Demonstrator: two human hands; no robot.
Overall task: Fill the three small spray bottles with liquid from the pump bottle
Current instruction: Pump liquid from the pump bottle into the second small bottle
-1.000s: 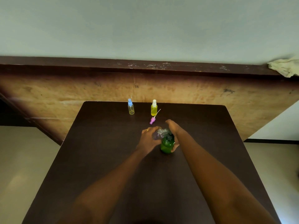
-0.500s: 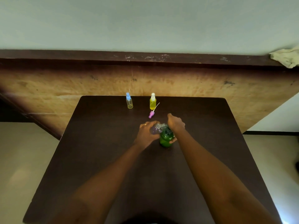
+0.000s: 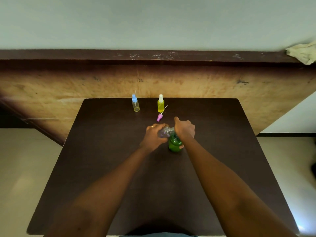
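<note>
- Clutching the small clear bottle [image 3: 163,133] in the left hand [image 3: 154,135], tipped against the pump head at mid-surface [image 3: 106,151].
- Clamping the right hand [image 3: 184,129] over the green pump bottle [image 3: 174,144].
- Risking a spill onto the surface if pumping with the two openings misaligned.
- Risking a topple by pressing off-centre.
- Cannot make out where the bottles meet, or the fill level: hidden between hands, blurred.

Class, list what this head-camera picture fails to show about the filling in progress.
Head view: the nozzle of the green pump bottle is hidden under the right hand.
Head view: the level in the small bottle is blurred and covered by the left hand.
Head view: the cloth is cut off by the right edge.
</note>
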